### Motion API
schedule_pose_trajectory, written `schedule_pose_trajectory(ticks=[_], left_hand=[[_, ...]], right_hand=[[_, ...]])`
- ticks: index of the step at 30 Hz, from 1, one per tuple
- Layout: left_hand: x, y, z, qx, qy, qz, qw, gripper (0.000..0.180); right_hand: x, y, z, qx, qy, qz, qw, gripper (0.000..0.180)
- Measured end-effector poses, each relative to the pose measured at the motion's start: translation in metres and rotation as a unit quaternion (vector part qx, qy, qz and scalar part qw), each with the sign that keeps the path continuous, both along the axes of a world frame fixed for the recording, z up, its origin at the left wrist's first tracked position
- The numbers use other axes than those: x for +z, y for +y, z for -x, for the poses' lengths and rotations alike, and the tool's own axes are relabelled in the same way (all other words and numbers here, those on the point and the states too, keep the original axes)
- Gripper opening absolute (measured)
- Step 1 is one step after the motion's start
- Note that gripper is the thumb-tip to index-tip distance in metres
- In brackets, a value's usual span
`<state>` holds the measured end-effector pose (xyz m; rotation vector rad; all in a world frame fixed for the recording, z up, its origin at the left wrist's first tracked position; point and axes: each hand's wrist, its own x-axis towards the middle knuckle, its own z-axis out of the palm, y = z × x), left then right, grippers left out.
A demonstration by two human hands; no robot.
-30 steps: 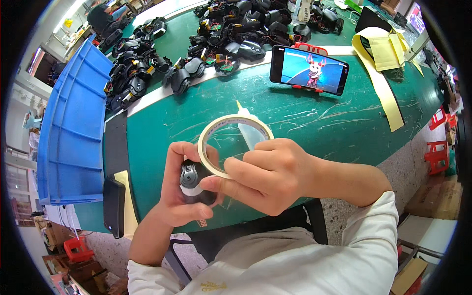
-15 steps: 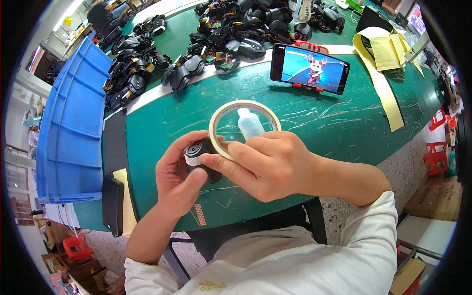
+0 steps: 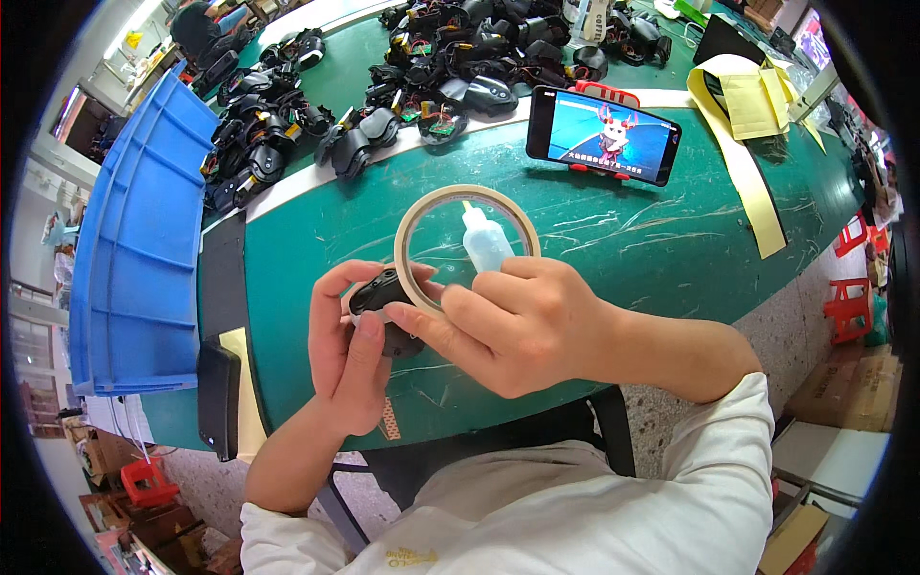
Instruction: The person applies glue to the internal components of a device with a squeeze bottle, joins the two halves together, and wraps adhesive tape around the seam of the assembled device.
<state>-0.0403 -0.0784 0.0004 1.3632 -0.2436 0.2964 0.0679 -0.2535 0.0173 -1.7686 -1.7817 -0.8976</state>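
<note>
Left hand (image 3: 340,355): fingers and thumb curled round a small black device (image 3: 381,290), held above the near part of the green table (image 3: 623,259). Right hand (image 3: 522,326): fingers closed on the lower rim of a cream tape roll (image 3: 468,191), the ring standing up on edge; its thumb reaches to the device, beside the left thumb. A pale strip appears to lie on the device under the thumbs, though the fingers hide most of it.

Bottle (image 3: 487,247): one, translucent, seen through the ring's opening. Phone (image 3: 604,134): one, screen lit, in a red stand (image 3: 608,93), beyond the hands to the right. Black housings (image 3: 470,57): a heap, far side of the table. Blue crate (image 3: 139,249): one, at left. Yellow strips (image 3: 752,172): several, at right.
</note>
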Motion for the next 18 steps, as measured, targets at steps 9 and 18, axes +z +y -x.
schedule_pose_trajectory(ticks=[9,18], left_hand=[[-0.005,0.005,-0.001,0.05,-0.106,-0.21,0.971,0.032],[-0.004,0.015,0.003,0.044,0.074,-0.026,0.996,0.027]], right_hand=[[-0.005,0.002,0.01,0.004,0.025,0.011,1.0,0.025],[-0.003,0.008,0.0,-0.002,-0.01,-0.012,1.0,0.023]])
